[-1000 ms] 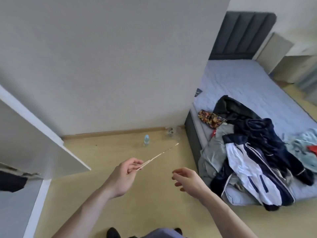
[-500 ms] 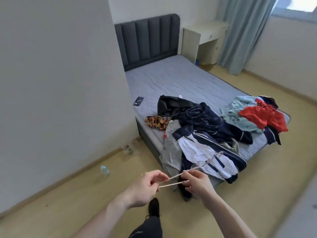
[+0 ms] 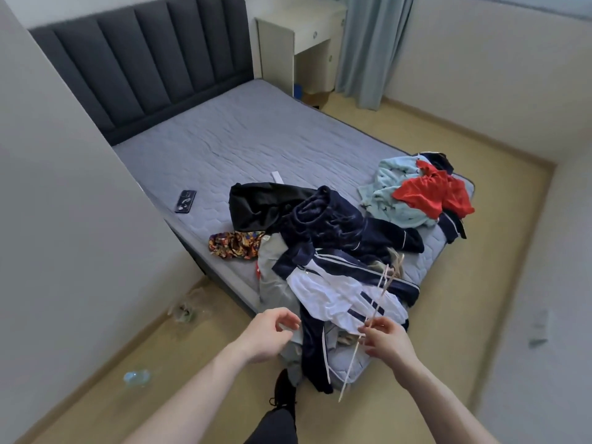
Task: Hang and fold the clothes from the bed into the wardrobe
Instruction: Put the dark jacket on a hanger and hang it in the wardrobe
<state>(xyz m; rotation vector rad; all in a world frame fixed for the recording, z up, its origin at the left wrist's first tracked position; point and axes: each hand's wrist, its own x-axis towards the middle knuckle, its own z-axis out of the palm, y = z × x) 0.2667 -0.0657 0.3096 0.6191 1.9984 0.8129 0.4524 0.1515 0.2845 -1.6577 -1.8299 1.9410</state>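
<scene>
A thin pale clothes hanger [image 3: 379,296] is pinched in my right hand [image 3: 386,341] and hangs over the foot of the bed [image 3: 256,145]. My left hand [image 3: 267,331] hovers beside it, fingers loosely curled, holding nothing. Just beyond my hands lies a heap of clothes: a navy and white jacket [image 3: 336,290], a dark blue velvet garment [image 3: 333,222], a black garment [image 3: 259,203] and a grey one [image 3: 272,283]. At the bed's far corner lie a light blue garment [image 3: 389,200] and a red garment [image 3: 432,193]. A small patterned orange cloth [image 3: 235,245] sits near the bed's left edge.
A dark phone [image 3: 185,201] lies on the mattress. A plastic bottle [image 3: 136,378] and crumpled plastic [image 3: 187,310] lie on the floor by the left wall. A dark headboard [image 3: 144,65], a pale desk [image 3: 301,36] and a curtain [image 3: 368,49] stand behind the bed.
I have turned from the wall to the bed and come closer. The hanger passed from my left hand to my right, and my left hand let go.
</scene>
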